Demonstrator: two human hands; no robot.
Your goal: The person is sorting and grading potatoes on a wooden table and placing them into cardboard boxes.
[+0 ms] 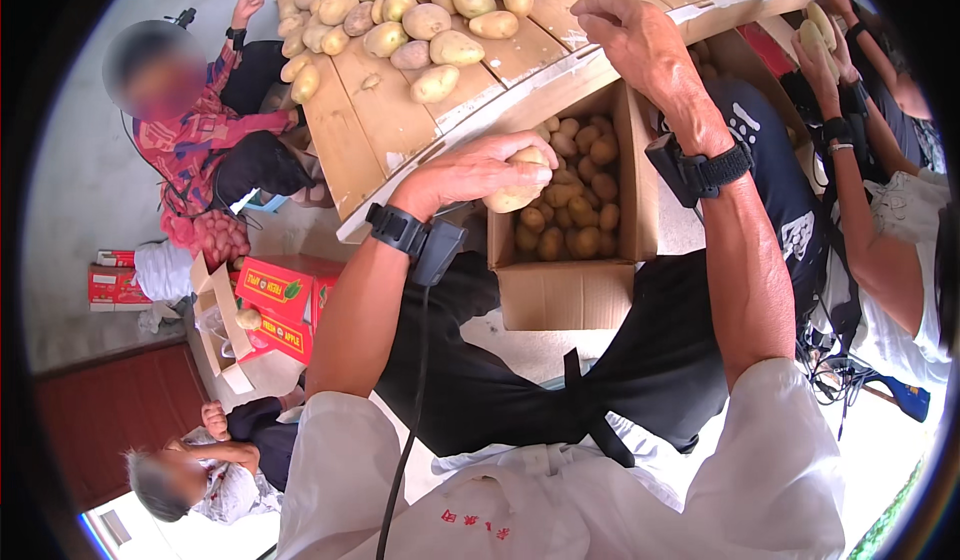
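Note:
My left hand (474, 170) is closed around a potato (523, 182), holding it above the left side of an open cardboard box (568, 290). Many potatoes (574, 211) fill the box, which stands on the floor between my legs, partly under the table edge. Over the front edge of the wooden table (517, 91), my right hand (637, 42) is raised with its fingers bent and apart, and I see nothing in it. Loose potatoes (427, 24) lie in a spread across the far part of the tabletop.
Red apple cartons (274, 297) and an opened carton (217, 327) stand at the left. A person in a pink patterned top (180, 132) sits past the table's left end; another (217, 462) sits lower left. At right, a co-worker's hands (821, 57) hold potatoes. A cable (424, 380) hangs from my left wrist.

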